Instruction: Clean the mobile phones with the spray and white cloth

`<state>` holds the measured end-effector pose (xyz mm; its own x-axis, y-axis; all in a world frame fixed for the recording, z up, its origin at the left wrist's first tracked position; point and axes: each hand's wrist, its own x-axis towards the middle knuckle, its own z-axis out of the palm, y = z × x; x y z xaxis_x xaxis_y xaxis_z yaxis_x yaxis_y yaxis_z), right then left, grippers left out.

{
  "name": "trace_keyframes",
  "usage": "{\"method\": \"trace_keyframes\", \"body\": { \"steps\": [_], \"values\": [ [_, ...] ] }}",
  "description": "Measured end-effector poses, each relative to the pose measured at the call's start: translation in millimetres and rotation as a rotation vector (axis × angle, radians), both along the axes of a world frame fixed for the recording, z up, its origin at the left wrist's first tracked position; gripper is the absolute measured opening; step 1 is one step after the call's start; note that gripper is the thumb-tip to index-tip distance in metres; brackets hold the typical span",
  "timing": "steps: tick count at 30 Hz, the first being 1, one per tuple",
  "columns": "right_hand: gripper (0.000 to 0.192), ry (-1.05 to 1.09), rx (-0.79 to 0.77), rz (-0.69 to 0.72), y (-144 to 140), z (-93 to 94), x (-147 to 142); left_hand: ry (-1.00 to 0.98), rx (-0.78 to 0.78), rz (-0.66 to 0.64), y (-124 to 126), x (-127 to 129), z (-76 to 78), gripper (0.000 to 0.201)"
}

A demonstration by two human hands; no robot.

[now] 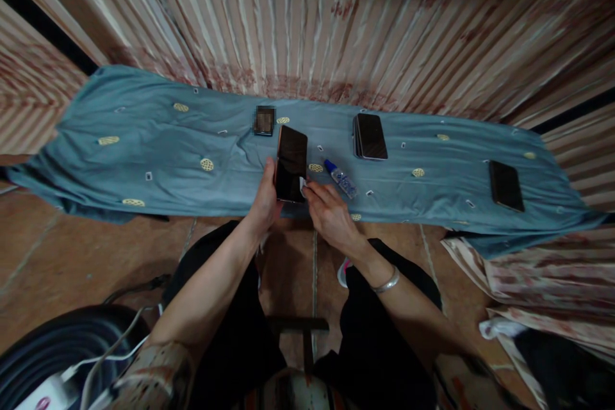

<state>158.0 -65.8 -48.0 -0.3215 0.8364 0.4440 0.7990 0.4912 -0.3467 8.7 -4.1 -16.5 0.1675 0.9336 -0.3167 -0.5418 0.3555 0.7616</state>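
A dark smartphone [292, 157] is tilted up above the near part of the cloth, its black screen towards me. My left hand [267, 198] grips it along the left edge and from below, thumb on the side. At the phone's lower right corner, my right hand [331, 214] pinches a small white piece of cloth or tissue [302, 186] against the screen. Just beyond the right hand lies a clear bottle [343, 181] with a blue cap and blue print.
Further back sit a stack of phones [372, 136] and a small dark square item [264, 120], blurred out. Another phone [506, 186] lies at the right. Everything rests on a blue-green cloth [158, 166]. A pleated curtain [307, 25] hangs behind; a black coiled hose [72, 346] is lower left.
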Motion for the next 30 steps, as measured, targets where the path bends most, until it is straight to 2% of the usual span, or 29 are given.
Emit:
{"method": "trace_keyframes", "body": {
  "steps": [5, 11, 17, 30],
  "values": [
    [0.038, 0.011, -0.007, 0.007, -4.4, 3.8, -1.5, -0.017, -0.02, -0.021, 1.0, -0.1, 2.6, 0.067],
    [0.035, -0.016, 0.036, 0.004, -3.4, 6.2, -0.7, -0.024, -0.056, 0.008, 1.6, 1.8, 1.0, 0.064],
    [0.033, -0.003, 0.011, 0.022, -3.8, 8.0, -4.2, -0.011, -0.06, 0.008, 0.5, 2.4, -2.1, 0.065],
    [0.031, 0.037, 0.017, 0.064, -5.8, 16.0, -17.5, -0.017, -0.08, -0.012, -7.4, 9.8, 1.5, 0.067]
  ]
}}
